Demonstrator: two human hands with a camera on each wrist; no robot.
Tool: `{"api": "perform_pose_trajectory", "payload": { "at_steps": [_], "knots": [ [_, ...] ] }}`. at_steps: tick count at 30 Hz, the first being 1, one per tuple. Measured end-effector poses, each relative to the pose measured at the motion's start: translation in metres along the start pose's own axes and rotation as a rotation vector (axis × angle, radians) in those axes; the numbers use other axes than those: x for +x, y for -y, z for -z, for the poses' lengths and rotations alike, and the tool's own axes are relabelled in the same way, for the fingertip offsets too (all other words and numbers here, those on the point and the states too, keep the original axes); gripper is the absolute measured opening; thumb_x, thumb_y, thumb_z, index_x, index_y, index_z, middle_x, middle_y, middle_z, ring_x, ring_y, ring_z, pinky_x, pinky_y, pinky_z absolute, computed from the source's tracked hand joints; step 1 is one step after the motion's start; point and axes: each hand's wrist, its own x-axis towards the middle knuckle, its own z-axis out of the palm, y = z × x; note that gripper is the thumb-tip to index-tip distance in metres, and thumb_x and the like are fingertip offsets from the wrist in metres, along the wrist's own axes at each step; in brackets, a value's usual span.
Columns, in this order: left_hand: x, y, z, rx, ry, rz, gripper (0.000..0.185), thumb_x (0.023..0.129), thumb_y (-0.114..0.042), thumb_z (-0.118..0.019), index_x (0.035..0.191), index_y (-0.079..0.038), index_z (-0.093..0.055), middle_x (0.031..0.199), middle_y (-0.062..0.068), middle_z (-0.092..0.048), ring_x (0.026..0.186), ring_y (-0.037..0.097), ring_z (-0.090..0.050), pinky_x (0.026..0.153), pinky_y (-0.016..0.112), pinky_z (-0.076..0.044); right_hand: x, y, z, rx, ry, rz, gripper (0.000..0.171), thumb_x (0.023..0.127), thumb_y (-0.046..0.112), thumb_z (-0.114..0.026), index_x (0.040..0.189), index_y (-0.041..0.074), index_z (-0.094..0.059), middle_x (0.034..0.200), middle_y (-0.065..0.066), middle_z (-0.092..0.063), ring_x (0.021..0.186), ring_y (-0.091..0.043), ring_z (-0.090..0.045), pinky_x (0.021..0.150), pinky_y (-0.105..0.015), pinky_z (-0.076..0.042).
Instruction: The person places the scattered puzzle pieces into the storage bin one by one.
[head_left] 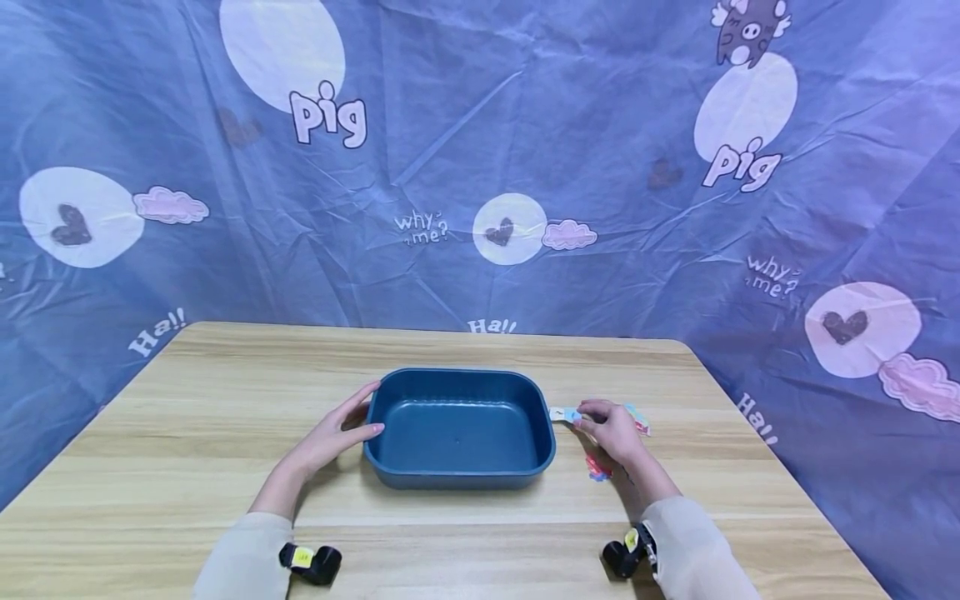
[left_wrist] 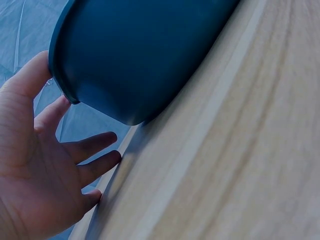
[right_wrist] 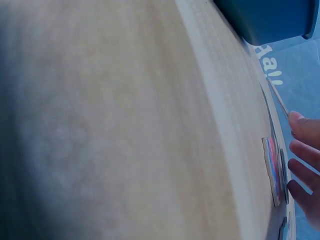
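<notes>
The bin (head_left: 459, 481) (on the table (head_left: 450, 542)) stands left of several pieces (head_left: 598, 469).

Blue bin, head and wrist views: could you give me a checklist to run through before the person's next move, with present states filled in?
1. Blue bin upright on the table: ok.
2. Left hand at the bin: ok, thumb and a finger touch its left end.
3. Flat piece secured: ok, right hand pinches one end.
4. Flat piece over or inside the bin: not ok, it is outside, to the right.
5. Space around the right hand free of loose pieces: not ok, a red-and-blue piece lies nearby.
6. Picture on the flat piece: cannot tell, too small and partly covered.
</notes>
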Motion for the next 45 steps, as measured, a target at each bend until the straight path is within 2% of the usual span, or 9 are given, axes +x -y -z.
{"api": "perform_pose_trajectory", "payload": {
  "at_steps": [5, 7, 9, 12, 16, 20, 29, 36, 45],
  "knots": [
    [0.0, 0.0, -0.001, -0.004, -0.005, 0.004, 0.066, 0.081, -0.03, -0.06, 0.136, -0.026, -0.024, 0.134, 0.021, -0.027, 0.122, 0.035, -0.024, 0.095, 0.053, -0.017, 0.002, 0.001, 0.0, 0.027, -0.011, -0.027, 0.02, 0.075, 0.008, -0.065, 0.092, -0.003, -0.064, 0.102, -0.018, -0.058, 0.095, -0.03, -0.052, 0.081, -0.04, -0.039],
    [0.0, 0.0, -0.002, -0.004, -0.006, 0.007, 0.066, 0.081, -0.029, -0.059, 0.136, -0.026, -0.024, 0.133, 0.021, -0.028, 0.121, 0.035, -0.025, 0.095, 0.054, -0.017, 0.002, 0.001, 0.0, 0.065, -0.007, -0.027, 0.022, 0.076, 0.012, -0.065, 0.092, -0.003, -0.064, 0.092, -0.016, -0.06, 0.078, -0.025, -0.056, 0.068, -0.035, -0.045],
    [0.0, -0.001, -0.002, -0.006, -0.008, 0.011, 0.065, 0.082, -0.027, -0.059, 0.136, -0.026, -0.024, 0.133, 0.021, -0.028, 0.121, 0.035, -0.024, 0.095, 0.054, -0.016, 0.001, 0.004, 0.001, 0.104, -0.011, -0.016, 0.023, 0.076, 0.015, -0.066, 0.092, -0.003, -0.064, 0.081, -0.013, -0.061, 0.062, -0.019, -0.054, 0.054, -0.029, -0.044],
    [0.0, -0.001, -0.002, -0.008, -0.011, 0.01, 0.064, 0.083, -0.024, -0.058, 0.136, -0.026, -0.024, 0.134, 0.021, -0.027, 0.122, 0.035, -0.024, 0.095, 0.054, -0.016, 0.001, 0.008, 0.002, 0.143, -0.014, -0.021, 0.025, 0.076, 0.016, -0.065, 0.093, -0.003, -0.063, 0.076, -0.01, -0.06, 0.055, -0.013, -0.049, 0.046, -0.023, -0.04],
    [0.0, 0.0, -0.002, -0.005, -0.012, 0.003, 0.063, 0.083, -0.023, -0.058, 0.136, -0.025, -0.024, 0.134, 0.021, -0.027, 0.122, 0.035, -0.024, 0.095, 0.054, -0.016, 0.004, 0.011, 0.003, 0.159, -0.003, -0.088, 0.028, 0.078, 0.014, -0.064, 0.099, -0.003, -0.061, 0.091, -0.015, -0.06, 0.069, -0.015, -0.05, 0.055, -0.023, -0.042],
    [0.0, 0.0, -0.002, -0.004, -0.01, -0.003, 0.064, 0.082, -0.024, -0.058, 0.136, -0.025, -0.024, 0.134, 0.021, -0.028, 0.122, 0.035, -0.024, 0.094, 0.055, -0.016, 0.005, 0.015, 0.005, 0.177, 0.004, -0.129, 0.029, 0.079, 0.014, -0.063, 0.102, -0.004, -0.06, 0.093, -0.015, -0.06, 0.07, -0.016, -0.05, 0.056, -0.023, -0.043],
    [0.0, -0.001, -0.002, -0.017, -0.005, 0.01, 0.063, 0.082, -0.025, -0.058, 0.136, -0.026, -0.025, 0.134, 0.021, -0.027, 0.122, 0.035, -0.023, 0.095, 0.054, -0.017, 0.008, 0.023, 0.007, 0.183, -0.03, -0.107, 0.025, 0.078, 0.014, -0.064, 0.097, -0.002, -0.063, 0.087, -0.012, -0.062, 0.074, -0.015, -0.054, 0.061, -0.024, -0.045],
    [0.0, -0.001, -0.001, -0.012, -0.004, 0.006, 0.063, 0.082, -0.027, -0.058, 0.136, -0.026, -0.025, 0.134, 0.021, -0.028, 0.122, 0.035, -0.024, 0.095, 0.054, -0.017, 0.011, 0.027, 0.009, 0.195, -0.033, -0.102, 0.028, 0.078, 0.015, -0.064, 0.098, -0.004, -0.062, 0.091, -0.014, -0.062, 0.084, -0.02, -0.056, 0.07, -0.026, -0.045],
    [0.0, -0.001, -0.001, -0.007, -0.005, 0.017, 0.064, 0.082, -0.027, -0.058, 0.136, -0.027, -0.024, 0.134, 0.02, -0.028, 0.122, 0.034, -0.025, 0.094, 0.055, -0.018, 0.016, 0.041, 0.013, 0.192, -0.061, -0.062, 0.029, 0.078, 0.016, -0.065, 0.098, -0.003, -0.062, 0.091, -0.014, -0.062, 0.083, -0.02, -0.058, 0.07, -0.027, -0.046]
  ]
}}
